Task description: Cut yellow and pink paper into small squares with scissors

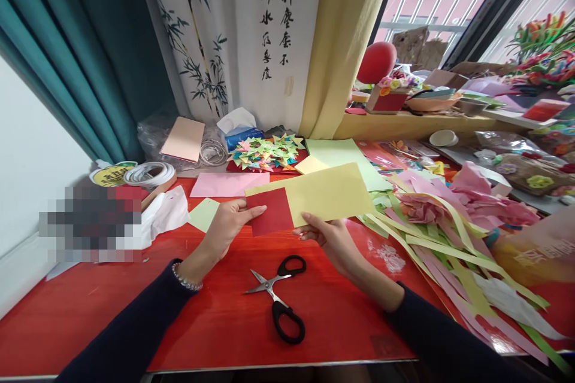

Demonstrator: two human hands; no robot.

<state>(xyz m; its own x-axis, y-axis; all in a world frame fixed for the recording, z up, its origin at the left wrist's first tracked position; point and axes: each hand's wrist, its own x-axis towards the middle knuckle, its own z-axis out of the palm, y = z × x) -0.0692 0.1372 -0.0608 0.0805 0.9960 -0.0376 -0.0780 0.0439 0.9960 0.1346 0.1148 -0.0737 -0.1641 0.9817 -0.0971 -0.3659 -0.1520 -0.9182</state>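
Observation:
Between my two hands, above the table, is a long sheet of yellow paper (332, 191) with a smaller red paper square (271, 213) lying over its left end. My left hand (227, 224) pinches the left edges, its thumb on the red square. Near the middle of the lower edge, my right hand (326, 238) grips the yellow sheet between thumb and fingers. A pair of scissors (274, 293) with black handles lies on the table below my hands, blades apart. Behind the papers are a pink sheet (229, 184) and a pale green piece (203, 214).
A red table (202, 335) spans the front. Paper strips (467, 275) are heaped at right. Folded paper stars (265, 152), a green sheet (350, 158) and a tissue pack (242, 134) are at the back. Rolls of white tape (150, 175) stand left.

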